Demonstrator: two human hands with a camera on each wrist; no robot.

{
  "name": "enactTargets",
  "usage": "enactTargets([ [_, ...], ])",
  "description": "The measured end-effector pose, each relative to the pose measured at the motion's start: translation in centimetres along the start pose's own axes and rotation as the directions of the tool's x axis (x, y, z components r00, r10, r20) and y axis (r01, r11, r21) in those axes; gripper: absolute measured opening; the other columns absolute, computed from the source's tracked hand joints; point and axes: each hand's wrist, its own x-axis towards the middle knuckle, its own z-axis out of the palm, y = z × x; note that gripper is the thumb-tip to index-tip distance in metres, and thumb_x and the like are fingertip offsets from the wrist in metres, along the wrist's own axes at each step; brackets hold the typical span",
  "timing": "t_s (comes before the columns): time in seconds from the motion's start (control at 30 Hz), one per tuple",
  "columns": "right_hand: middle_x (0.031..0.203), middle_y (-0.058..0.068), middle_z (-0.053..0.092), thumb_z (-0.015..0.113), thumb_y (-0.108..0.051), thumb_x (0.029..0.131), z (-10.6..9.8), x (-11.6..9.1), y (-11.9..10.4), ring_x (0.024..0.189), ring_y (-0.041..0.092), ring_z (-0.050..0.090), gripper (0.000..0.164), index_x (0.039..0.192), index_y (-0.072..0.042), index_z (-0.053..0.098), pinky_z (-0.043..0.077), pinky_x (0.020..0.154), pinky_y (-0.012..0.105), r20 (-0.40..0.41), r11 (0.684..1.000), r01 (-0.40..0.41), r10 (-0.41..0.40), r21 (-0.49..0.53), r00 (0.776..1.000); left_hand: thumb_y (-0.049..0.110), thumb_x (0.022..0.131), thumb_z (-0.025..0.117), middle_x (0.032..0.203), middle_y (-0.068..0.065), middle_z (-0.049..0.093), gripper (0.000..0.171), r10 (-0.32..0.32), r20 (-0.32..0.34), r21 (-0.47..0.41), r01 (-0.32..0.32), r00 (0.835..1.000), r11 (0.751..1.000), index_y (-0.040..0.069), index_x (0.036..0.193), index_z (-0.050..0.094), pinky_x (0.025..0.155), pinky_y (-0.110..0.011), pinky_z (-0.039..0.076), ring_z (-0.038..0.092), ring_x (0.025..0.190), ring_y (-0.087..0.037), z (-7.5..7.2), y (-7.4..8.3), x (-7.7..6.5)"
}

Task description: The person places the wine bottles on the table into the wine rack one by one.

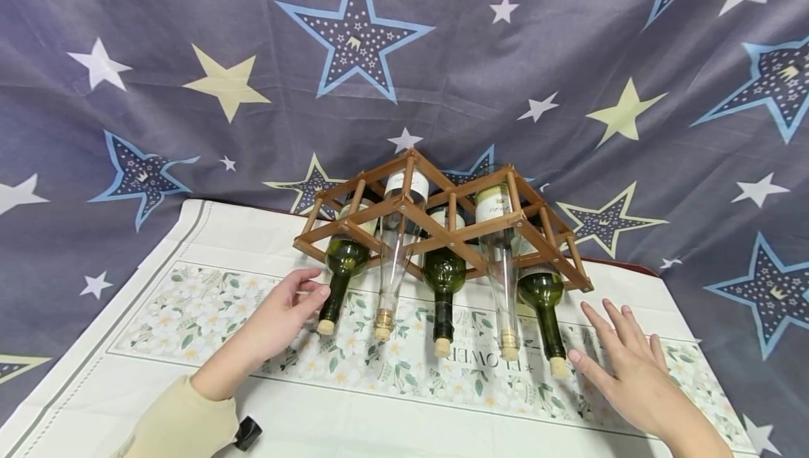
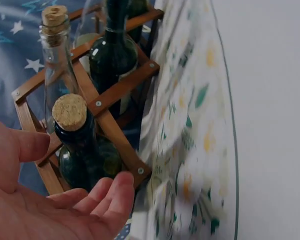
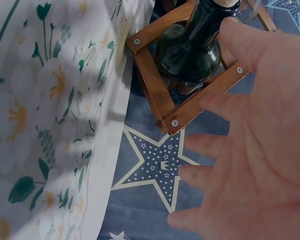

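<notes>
A brown wooden wine rack (image 1: 436,240) stands in zigzag form on the table, bearing several corked bottles with their necks towards me. Three are green glass: a left one (image 1: 346,261), a middle one (image 1: 444,272) and a right one (image 1: 542,293). Between them lie two colourless bottles, one left of the middle (image 1: 393,261) and one right (image 1: 502,268). My left hand (image 1: 287,314) is beside the left green bottle's neck, fingers loosely bent and holding nothing. Spread fingers mark my right hand (image 1: 632,367), near the cork (image 1: 559,367) of the right green bottle; whether the thumb touches it I cannot tell.
A white tablecloth (image 1: 354,419) with a floral band (image 1: 202,310) covers the table. Close behind the rack hangs a dark grey-blue curtain (image 1: 468,86) printed with stars. A small black object (image 1: 248,434) shows by the left sleeve (image 1: 183,423).
</notes>
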Motion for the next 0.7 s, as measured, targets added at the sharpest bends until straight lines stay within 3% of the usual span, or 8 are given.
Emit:
enactTargets([
  [0.27,0.164,0.022,-0.002,0.045,-0.055,0.102,-0.1,0.0,-0.1,0.146,0.043,-0.017,0.077,0.163,-0.027,0.008,-0.020,0.100,0.072,0.026,1.000,-0.013,0.013,0.018,1.000,0.047,0.103,0.048,0.134,-0.017,0.054,0.066,0.146,-0.076,0.246,-0.124,0.986,0.961,0.000,0.148,0.039,0.094,-0.047,0.048,0.057,0.115,-0.030,-0.3,-0.5,-0.9],
  [0.57,0.164,0.021,-0.003,0.044,-0.054,0.103,-0.2,0.0,0.0,0.146,0.042,-0.017,0.074,0.163,-0.028,0.009,-0.021,0.100,0.072,0.017,1.000,-0.005,0.005,0.027,1.000,0.047,0.103,0.049,0.141,-0.018,0.047,0.067,0.265,-0.123,0.453,-0.184,0.956,0.872,0.002,0.150,0.038,0.097,-0.057,0.042,0.047,0.125,-0.037,-1.1,-1.4,-1.5],
  [0.7,0.164,0.022,-0.001,0.044,-0.053,0.103,-0.2,0.1,0.0,0.146,0.042,-0.016,0.074,0.163,-0.027,0.010,-0.020,0.100,0.072,0.010,1.000,-0.001,0.000,0.025,1.000,0.043,0.101,0.055,0.144,-0.019,0.045,0.065,0.369,-0.128,0.530,-0.251,0.920,0.810,0.001,0.149,0.041,0.103,-0.058,0.036,0.043,0.129,-0.038,-1.5,-1.8,-1.6],
])
